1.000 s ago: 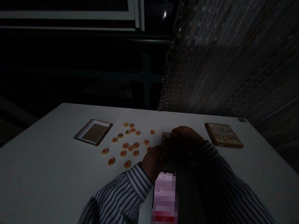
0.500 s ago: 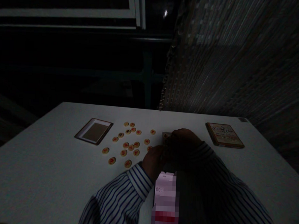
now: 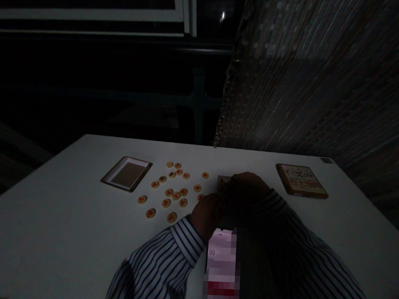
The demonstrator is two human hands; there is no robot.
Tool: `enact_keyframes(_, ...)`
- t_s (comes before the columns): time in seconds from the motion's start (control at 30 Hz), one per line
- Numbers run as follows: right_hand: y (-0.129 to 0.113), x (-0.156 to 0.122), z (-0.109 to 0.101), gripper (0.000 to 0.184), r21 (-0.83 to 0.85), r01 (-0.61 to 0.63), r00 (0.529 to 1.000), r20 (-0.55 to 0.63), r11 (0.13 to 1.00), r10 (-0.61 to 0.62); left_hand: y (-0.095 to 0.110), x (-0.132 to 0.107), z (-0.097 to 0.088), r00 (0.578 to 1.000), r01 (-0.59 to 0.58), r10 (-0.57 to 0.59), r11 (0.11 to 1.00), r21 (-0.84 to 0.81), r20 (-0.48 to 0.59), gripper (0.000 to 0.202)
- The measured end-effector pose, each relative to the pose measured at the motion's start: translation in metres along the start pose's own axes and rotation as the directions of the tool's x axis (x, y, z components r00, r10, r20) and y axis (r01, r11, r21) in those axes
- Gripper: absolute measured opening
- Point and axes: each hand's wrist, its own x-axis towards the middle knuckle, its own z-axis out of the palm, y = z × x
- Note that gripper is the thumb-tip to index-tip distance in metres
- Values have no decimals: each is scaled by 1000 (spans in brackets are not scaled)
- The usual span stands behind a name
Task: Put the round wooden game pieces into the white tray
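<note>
The scene is very dark. My left hand (image 3: 206,216) and my right hand (image 3: 249,189) rest together at a small dark box (image 3: 223,182) in the middle of the white table (image 3: 66,232). Both hands look curled, and the box is mostly hidden under them. What the fingers hold cannot be made out. Several round tan game pieces (image 3: 175,191) with red marks lie scattered just left of my left hand. Both sleeves are white with blue stripes.
A flat brown-rimmed tray or lid (image 3: 126,174) lies at the left of the pieces. A printed box lid (image 3: 300,180) lies at the far right of the table. A lit phone screen (image 3: 220,256) sits close to me. A beaded curtain (image 3: 305,74) hangs behind.
My right hand has drawn slightly nearer and lower over the small box. The view has shifted a little. The pieces have not moved.
</note>
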Motion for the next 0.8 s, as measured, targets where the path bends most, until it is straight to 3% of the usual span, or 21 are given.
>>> enact_keyframes(0.17, -2, -1, 0, 26, 4, 12, 999, -34, 1000, -12, 2, 1, -4, 999, -12, 13, 999, -31, 38, 29)
enact_keyframes(0.8, 1, 2, 1, 24, 3, 70, 997, 22, 998, -70, 1, -1, -1, 1000, -21, 22, 1000, 20, -16, 29)
